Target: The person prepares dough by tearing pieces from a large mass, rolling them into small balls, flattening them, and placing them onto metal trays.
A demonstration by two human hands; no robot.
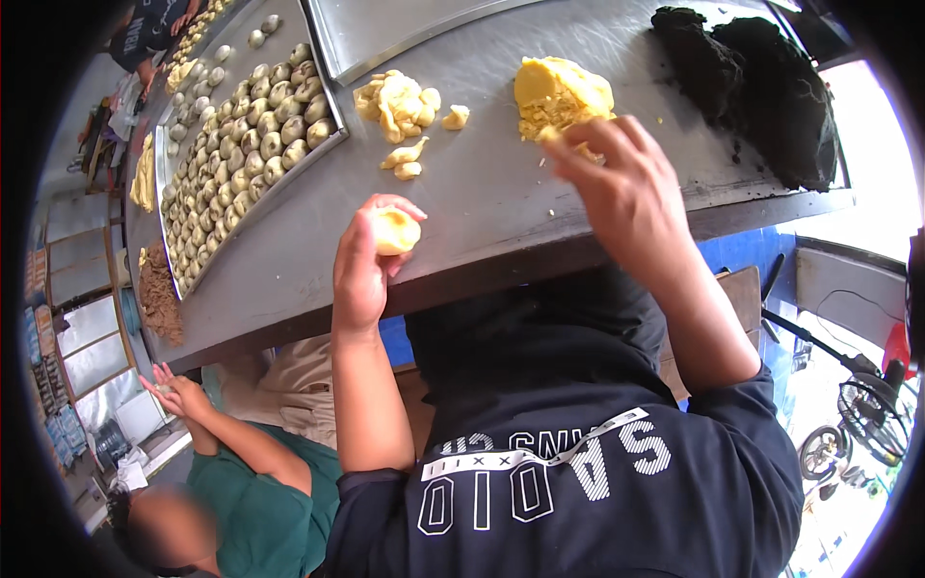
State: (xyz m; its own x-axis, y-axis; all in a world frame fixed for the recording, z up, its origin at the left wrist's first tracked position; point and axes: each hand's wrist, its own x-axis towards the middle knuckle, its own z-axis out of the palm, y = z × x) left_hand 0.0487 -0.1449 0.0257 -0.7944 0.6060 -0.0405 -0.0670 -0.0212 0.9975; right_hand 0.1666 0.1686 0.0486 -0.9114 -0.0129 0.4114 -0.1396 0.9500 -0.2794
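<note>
Dough ball (396, 232), pale yellow and roughly round, sits cupped in my left hand (364, 270), fingers curled around it just above the near edge of the steel table (462, 207). My right hand (621, 188) reaches forward with its fingertips on the front of the big yellow dough mound (561, 93); it is motion-blurred, so I cannot tell whether it has pinched a piece off or merely touches it.

Beyond the left hand lie two small torn bits (405, 159), then a loose heap of pale dough scraps (397, 101). Further left, a long metal tray (328, 144) carries rows of formed greyish-beige balls (260, 135). To the far right a dark, almost black mass (761, 87) rests on the table. Below left, another person in a green shirt (255, 501) holds up a hand.

My judgement on risk: the ball is held over the table's lip, so a slackened grip would drop it into my lap. A hasty pull at the mound could tear off an uneven lump or scatter crumbs toward the dark mass.
</note>
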